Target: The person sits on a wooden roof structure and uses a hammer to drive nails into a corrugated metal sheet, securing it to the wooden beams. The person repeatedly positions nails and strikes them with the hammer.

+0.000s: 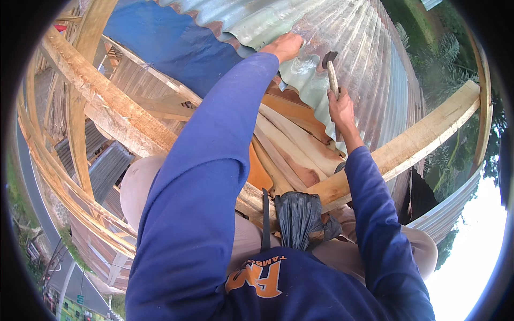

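My right hand (342,109) is wrapped round the wooden handle of a hammer (332,79). Its dark metal head points up and away, over the corrugated metal sheet (364,64). My left hand (287,47) is stretched far forward, low on the sheet's ridges near its left edge. Its fingers are drawn together, and whatever they pinch is hidden or too small to make out. A gap separates the hammer head from my left hand. In my lap lies a black plastic bag (300,216), with a dark flat strip or blade (266,219) beside it.
Wooden beams cross at the left (107,88) and right (417,136). Planks (292,144) lie below the sheet's edge. A blue tarp (166,45) spreads at the far left. Far below on the left runs a road (40,198); trees (444,64) stand at the right.
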A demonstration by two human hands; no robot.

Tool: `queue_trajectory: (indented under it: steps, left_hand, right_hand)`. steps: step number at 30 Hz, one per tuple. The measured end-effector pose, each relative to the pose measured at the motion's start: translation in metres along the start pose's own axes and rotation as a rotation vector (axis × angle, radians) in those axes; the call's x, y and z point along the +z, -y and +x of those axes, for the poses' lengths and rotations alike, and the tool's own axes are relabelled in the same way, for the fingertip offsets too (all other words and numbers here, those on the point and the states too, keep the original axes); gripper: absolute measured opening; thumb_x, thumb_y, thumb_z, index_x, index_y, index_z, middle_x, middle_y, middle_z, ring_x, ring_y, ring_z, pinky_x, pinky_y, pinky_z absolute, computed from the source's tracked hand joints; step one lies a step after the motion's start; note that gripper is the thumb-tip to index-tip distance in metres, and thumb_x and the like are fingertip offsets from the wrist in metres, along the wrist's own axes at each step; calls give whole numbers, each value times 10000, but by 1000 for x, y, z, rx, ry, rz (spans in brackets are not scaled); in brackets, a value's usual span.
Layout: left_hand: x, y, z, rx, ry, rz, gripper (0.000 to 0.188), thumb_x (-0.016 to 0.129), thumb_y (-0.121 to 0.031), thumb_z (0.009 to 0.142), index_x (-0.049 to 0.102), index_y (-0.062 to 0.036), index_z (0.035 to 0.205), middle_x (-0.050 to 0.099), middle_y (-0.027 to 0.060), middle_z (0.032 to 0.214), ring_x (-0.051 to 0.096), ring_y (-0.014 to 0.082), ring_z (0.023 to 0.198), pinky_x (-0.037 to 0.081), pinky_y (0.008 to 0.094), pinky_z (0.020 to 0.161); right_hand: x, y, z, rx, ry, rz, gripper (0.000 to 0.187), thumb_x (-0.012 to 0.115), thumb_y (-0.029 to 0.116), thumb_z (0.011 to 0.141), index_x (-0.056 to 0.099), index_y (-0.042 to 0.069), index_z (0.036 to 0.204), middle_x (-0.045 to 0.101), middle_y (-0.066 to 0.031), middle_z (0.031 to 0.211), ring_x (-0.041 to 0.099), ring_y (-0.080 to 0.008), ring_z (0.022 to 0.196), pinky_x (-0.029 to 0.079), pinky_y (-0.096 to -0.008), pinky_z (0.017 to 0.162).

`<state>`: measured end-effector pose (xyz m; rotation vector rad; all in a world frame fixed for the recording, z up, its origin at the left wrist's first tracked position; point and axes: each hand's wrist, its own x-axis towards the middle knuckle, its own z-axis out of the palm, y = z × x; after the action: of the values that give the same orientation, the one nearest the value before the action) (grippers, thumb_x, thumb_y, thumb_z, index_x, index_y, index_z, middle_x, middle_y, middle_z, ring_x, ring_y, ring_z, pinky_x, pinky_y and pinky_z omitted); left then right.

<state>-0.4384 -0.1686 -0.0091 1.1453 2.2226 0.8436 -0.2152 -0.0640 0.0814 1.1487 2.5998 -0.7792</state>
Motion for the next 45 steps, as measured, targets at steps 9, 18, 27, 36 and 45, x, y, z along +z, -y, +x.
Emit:
queue_trajectory:
  steps: [9, 18, 27, 36, 45]
  left_hand:
    - [-3, 11, 8, -52, -24, -23, 202, 603, -39, 804, 689, -13, 985, 697, 204, 936, 676, 343, 878, 523, 422, 793]
    - [12, -8, 19, 86, -71, 151, 170, 686, -103, 777, 647, 21, 887, 664, 246, 904, 647, 416, 901, 513, 471, 788]
    - [-12, -14, 24, 74, 176, 239, 291, 712, -174, 776, 615, 81, 877, 645, 269, 933, 632, 417, 922, 505, 468, 800]
    - [-7, -11, 9, 103, 77, 269, 343, 710, -170, 780, 588, 34, 1027, 633, 271, 1006, 618, 424, 981, 496, 493, 844]
    - [-18, 5, -7, 263, -115, 241, 268, 517, -101, 881, 599, 0, 1115, 653, 201, 1043, 588, 376, 1034, 348, 528, 1017]
  right_hand:
    - [2, -8, -5, -11, 7, -43, 372, 562, 303, 909, 542, -56, 1008, 623, -341, 884, 608, -508, 897, 454, -518, 789]
    - [10, -28, -4, -43, -76, 9, 377, 554, 319, 923, 519, -43, 1022, 569, -139, 621, 587, -249, 482, 468, -398, 455]
    - [9, -5, -22, 109, 58, 140, 352, 537, 266, 920, 487, -59, 1045, 612, -363, 904, 598, -511, 903, 442, -531, 796]
    - [-13, 18, -20, 202, 115, 453, 344, 524, 270, 940, 484, -49, 1064, 610, -216, 759, 640, -321, 648, 501, -457, 592]
    - [-2, 28, -16, 501, 262, 1429, 257, 470, 333, 995, 465, 78, 1024, 476, -26, 721, 452, -114, 518, 422, -290, 421]
